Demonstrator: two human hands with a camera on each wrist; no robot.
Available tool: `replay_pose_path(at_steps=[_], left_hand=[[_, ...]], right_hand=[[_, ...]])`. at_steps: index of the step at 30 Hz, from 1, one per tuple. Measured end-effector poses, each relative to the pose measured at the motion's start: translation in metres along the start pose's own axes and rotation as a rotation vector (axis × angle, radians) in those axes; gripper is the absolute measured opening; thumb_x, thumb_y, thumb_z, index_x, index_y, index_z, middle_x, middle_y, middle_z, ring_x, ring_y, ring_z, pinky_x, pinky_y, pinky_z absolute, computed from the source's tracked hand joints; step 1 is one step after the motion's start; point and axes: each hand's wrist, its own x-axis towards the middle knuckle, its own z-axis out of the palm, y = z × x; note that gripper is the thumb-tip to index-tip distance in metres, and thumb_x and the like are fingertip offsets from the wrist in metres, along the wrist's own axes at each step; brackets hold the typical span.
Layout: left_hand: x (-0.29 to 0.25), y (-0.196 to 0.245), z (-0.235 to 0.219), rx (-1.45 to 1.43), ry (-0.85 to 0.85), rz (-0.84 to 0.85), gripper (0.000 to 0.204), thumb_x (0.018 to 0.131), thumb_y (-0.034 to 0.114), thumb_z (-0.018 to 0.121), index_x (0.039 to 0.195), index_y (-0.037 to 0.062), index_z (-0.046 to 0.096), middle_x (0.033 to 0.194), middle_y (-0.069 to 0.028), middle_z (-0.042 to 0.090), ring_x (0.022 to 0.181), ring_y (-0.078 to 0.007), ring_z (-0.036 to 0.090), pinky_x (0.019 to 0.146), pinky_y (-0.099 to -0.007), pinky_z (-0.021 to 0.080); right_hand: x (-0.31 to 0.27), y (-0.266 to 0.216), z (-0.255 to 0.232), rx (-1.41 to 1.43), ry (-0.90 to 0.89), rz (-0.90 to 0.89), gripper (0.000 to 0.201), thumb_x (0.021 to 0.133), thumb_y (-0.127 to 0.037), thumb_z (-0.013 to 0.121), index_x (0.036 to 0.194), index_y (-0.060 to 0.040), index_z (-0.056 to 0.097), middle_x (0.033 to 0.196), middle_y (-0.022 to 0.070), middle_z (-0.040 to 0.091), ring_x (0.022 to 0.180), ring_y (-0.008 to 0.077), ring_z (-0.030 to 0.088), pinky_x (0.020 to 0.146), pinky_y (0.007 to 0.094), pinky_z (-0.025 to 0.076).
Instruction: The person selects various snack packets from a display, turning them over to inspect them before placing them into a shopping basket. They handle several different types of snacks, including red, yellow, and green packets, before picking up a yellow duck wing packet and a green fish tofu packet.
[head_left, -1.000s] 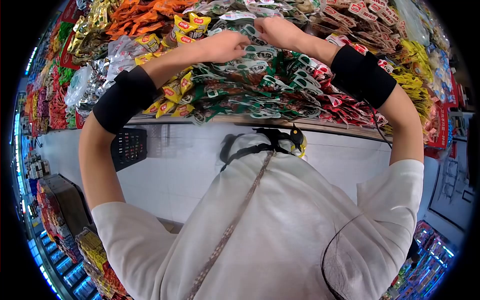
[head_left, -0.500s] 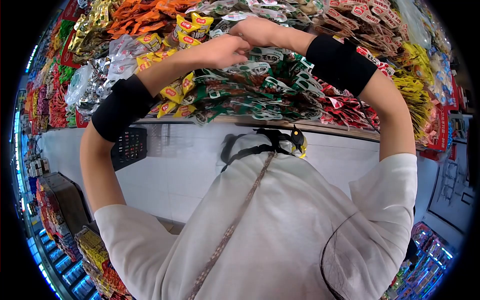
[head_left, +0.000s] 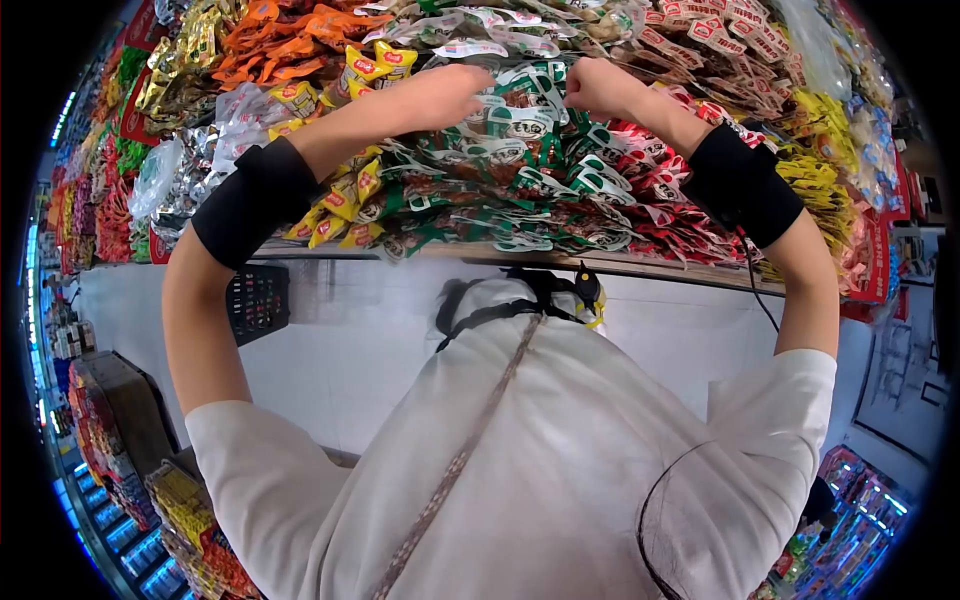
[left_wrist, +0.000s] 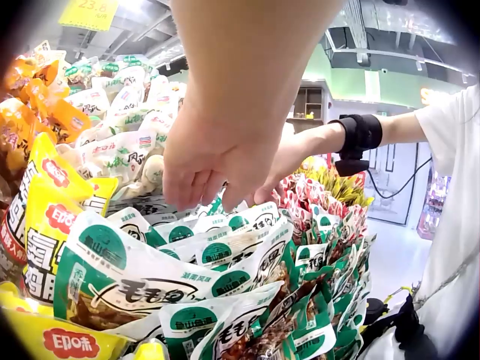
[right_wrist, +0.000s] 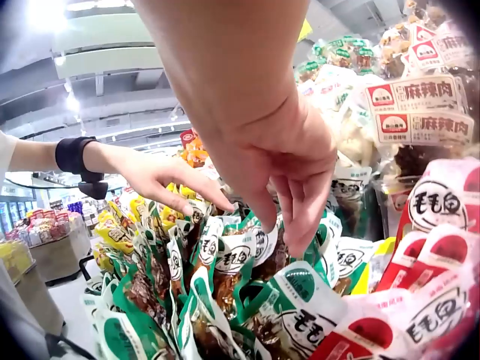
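A heaped display of green-and-white snack packets fills the shelf in front of me. My left hand reaches over the heap with fingers stretched out, tips touching the packet tops. My right hand hovers a short way to the right, fingers hanging loosely curled down onto the green packets. In the right wrist view the right hand's fingertips rest among the packet tops with nothing held between them. Both wrists wear black bands.
Yellow packets lie left of the green heap, orange ones further back, red packets to the right. The shelf's front edge runs below the pile. A black basket hangs under it on the left. More displays stand in the aisle below.
Half a second ago the two hands met over the green packets. The right hand has since drawn away to the right, and the left hand stays near the same spot.
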Motion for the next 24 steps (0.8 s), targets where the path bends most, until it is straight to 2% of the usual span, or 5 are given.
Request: replay_pose_path(at_steps=[3,7,13,17,24], left_hand=[[0.003,0.003,0.0,0.017,-0.036,-0.021,0.033,0.08,0.013,0.052,0.11,-0.0001,0.051,0.11,-0.0156,0.054,0.104,-0.0308,0.051,0.087,-0.0394,0.042],[-0.001,0.005,-0.007,0.029,-0.106,-0.06,0.031,0.079,0.013,0.053,0.108,0.0009,0.053,0.106,-0.0161,0.056,0.102,-0.0311,0.052,0.085,-0.0401,0.042],[-0.016,0.001,-0.001,-0.018,0.004,0.0,0.031,0.079,0.014,0.054,0.107,0.0006,0.054,0.104,-0.0166,0.056,0.1,-0.0326,0.052,0.085,-0.0401,0.042],[-0.018,0.002,-0.002,-0.036,-0.008,-0.019,0.031,0.079,0.013,0.054,0.107,0.0006,0.054,0.106,-0.0167,0.056,0.099,-0.0331,0.052,0.085,-0.0401,0.042],[-0.021,0.005,-0.006,-0.07,-0.059,-0.045,0.033,0.08,0.014,0.055,0.109,0.0009,0.053,0.107,-0.0173,0.055,0.098,-0.0339,0.053,0.083,-0.04,0.043]], right_hand=[[0.004,0.0,0.01,-0.099,0.08,-0.081,0.023,0.071,-0.023,0.061,0.088,-0.0068,0.063,0.088,0.0138,0.063,0.087,0.0299,0.059,0.076,0.0392,0.047],[0.015,-0.002,0.012,0.019,0.168,-0.225,0.021,0.073,-0.02,0.057,0.089,-0.0062,0.06,0.085,0.0157,0.062,0.082,0.0333,0.059,0.073,0.0414,0.047],[0.009,-0.019,0.007,-0.28,0.383,-0.408,0.019,0.075,-0.012,0.054,0.093,-0.006,0.056,0.079,0.0144,0.061,0.08,0.0327,0.06,0.069,0.0415,0.047],[0.003,-0.043,0.006,-0.533,0.407,-0.541,0.016,0.073,-0.007,0.055,0.088,-0.0039,0.057,0.077,0.0152,0.061,0.076,0.0289,0.062,0.063,0.0383,0.05],[0.034,-0.057,0.023,-0.498,0.322,-0.601,0.017,0.074,-0.006,0.051,0.089,-0.0048,0.057,0.074,0.0144,0.06,0.074,0.0309,0.061,0.062,0.0401,0.049]])
